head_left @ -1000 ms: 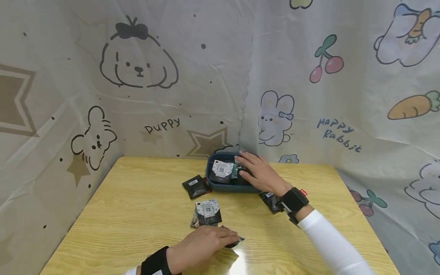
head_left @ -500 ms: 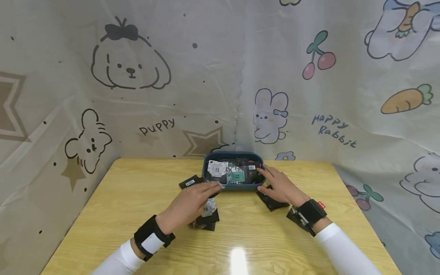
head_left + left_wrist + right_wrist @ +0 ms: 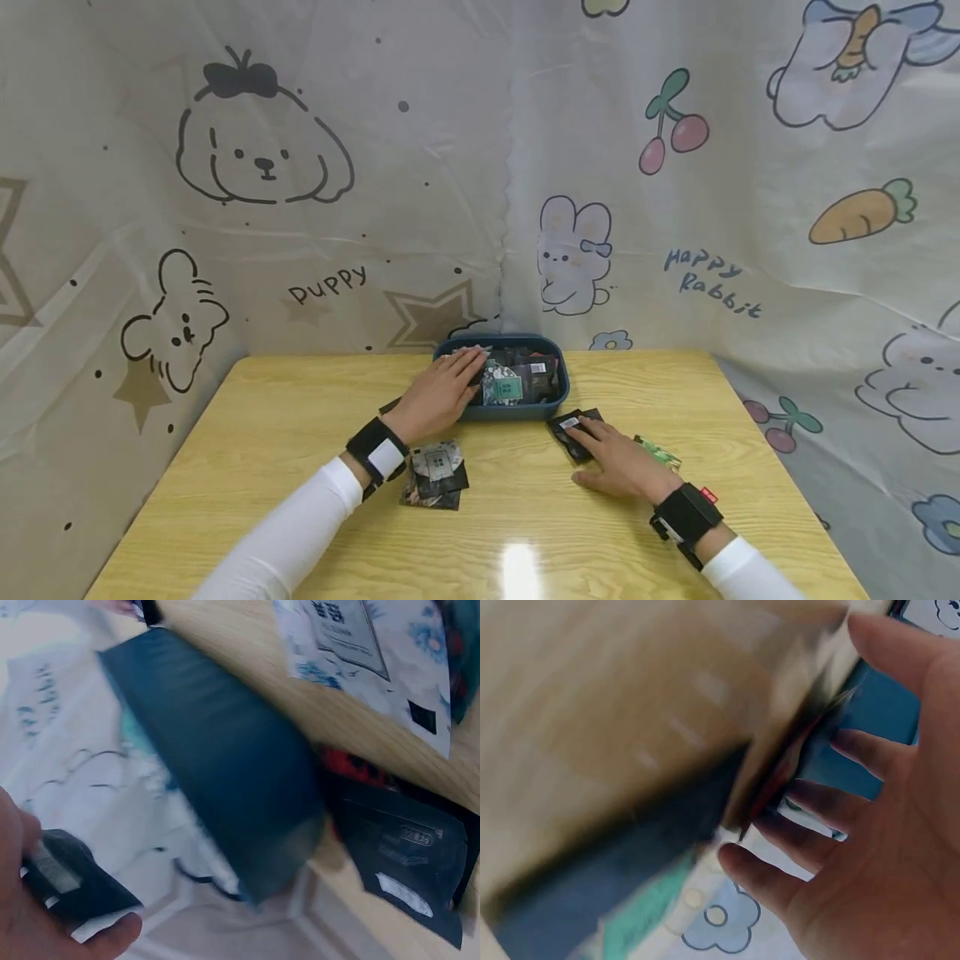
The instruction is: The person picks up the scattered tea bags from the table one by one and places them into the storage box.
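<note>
A dark blue bin (image 3: 525, 412) stands at the back of the table, with several flat sachets inside, among them one with a green label (image 3: 507, 388). Over its left end reaches my left hand (image 3: 437, 398), pinching a black sachet (image 3: 86, 877) between thumb and fingers in the left wrist view. My right hand (image 3: 626, 462) has its fingers spread and loosely extended, with fingertips at a black sachet (image 3: 567, 427) lying right of the bin. A green-patterned sachet (image 3: 658, 452) lies just beyond this hand, partly covered by it.
Several overlapping sachets (image 3: 437, 471) lie in front of the bin. Left of it is a black sachet with a white label (image 3: 409, 851), mostly hidden by my left hand in the head view. A patterned cloth (image 3: 420, 208) hangs behind the wooden table (image 3: 300, 425).
My left hand has carried a sachet from the table's front to over the bin's left end. My right hand has drawn back from the bin to the sachet on the right.
</note>
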Demonstrator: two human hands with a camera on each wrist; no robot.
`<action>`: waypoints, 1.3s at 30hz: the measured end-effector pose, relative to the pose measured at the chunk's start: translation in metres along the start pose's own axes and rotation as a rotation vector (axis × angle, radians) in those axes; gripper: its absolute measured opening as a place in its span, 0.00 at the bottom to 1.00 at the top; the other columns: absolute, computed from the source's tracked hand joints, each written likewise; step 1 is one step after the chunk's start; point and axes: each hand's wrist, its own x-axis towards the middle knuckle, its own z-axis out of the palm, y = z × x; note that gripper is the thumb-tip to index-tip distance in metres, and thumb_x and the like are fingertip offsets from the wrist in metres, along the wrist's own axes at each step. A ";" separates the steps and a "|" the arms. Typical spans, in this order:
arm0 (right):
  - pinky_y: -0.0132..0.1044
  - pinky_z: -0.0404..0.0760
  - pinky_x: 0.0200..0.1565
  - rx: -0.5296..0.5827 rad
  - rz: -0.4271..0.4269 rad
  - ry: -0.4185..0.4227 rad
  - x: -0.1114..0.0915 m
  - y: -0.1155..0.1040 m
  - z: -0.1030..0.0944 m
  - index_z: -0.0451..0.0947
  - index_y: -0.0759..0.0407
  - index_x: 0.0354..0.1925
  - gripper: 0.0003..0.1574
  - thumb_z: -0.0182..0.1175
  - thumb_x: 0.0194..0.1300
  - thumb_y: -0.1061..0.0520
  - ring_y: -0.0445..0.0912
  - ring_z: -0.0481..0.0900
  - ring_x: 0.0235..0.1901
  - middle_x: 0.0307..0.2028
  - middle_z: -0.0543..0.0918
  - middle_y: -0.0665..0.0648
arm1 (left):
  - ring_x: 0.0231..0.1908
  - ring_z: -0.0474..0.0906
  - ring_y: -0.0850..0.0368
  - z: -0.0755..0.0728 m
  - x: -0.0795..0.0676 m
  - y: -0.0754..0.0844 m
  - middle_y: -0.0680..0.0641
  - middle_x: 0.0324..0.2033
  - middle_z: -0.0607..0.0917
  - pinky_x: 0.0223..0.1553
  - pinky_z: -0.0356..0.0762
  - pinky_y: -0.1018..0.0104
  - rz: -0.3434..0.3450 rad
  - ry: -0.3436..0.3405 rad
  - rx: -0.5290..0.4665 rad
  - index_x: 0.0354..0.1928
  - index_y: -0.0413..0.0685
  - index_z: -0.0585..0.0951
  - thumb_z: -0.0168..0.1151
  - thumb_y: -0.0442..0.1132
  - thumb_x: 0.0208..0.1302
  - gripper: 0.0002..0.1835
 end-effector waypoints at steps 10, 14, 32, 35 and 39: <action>0.57 0.66 0.56 -0.044 -0.085 0.068 -0.001 -0.011 0.007 0.60 0.46 0.67 0.35 0.52 0.66 0.40 0.58 0.63 0.59 0.61 0.66 0.60 | 0.68 0.39 0.45 0.014 -0.011 0.003 0.44 0.70 0.48 0.64 0.43 0.38 -0.074 -0.090 -0.103 0.72 0.54 0.46 0.34 0.63 0.69 0.36; 0.55 0.64 0.57 -0.033 -0.079 0.089 -0.002 -0.012 0.006 0.63 0.44 0.65 0.30 0.49 0.68 0.41 0.53 0.65 0.58 0.59 0.69 0.57 | 0.68 0.36 0.47 0.007 -0.023 0.008 0.45 0.71 0.46 0.64 0.42 0.39 -0.023 -0.032 -0.089 0.72 0.56 0.45 0.38 0.61 0.70 0.35; 0.43 0.77 0.46 -0.038 -0.319 0.316 0.003 -0.027 -0.013 0.75 0.50 0.54 0.17 0.54 0.67 0.53 0.40 0.77 0.39 0.41 0.81 0.47 | 0.63 0.53 0.36 0.019 -0.092 0.024 0.41 0.66 0.60 0.59 0.61 0.42 -0.055 -0.405 -0.223 0.68 0.51 0.61 0.55 0.60 0.61 0.37; 0.41 0.79 0.43 -0.010 -0.342 0.367 0.004 -0.034 -0.026 0.75 0.51 0.54 0.17 0.55 0.66 0.55 0.39 0.77 0.39 0.41 0.81 0.47 | 0.63 0.53 0.37 0.022 -0.095 0.026 0.42 0.66 0.60 0.59 0.60 0.41 -0.060 -0.425 -0.203 0.68 0.52 0.62 0.55 0.57 0.63 0.34; 0.39 0.80 0.41 0.007 -0.350 0.412 0.005 -0.039 -0.044 0.74 0.51 0.55 0.17 0.52 0.68 0.55 0.39 0.77 0.41 0.41 0.81 0.47 | 0.64 0.53 0.41 0.022 -0.095 0.028 0.44 0.66 0.61 0.58 0.60 0.39 -0.041 -0.420 -0.196 0.67 0.53 0.62 0.51 0.51 0.67 0.29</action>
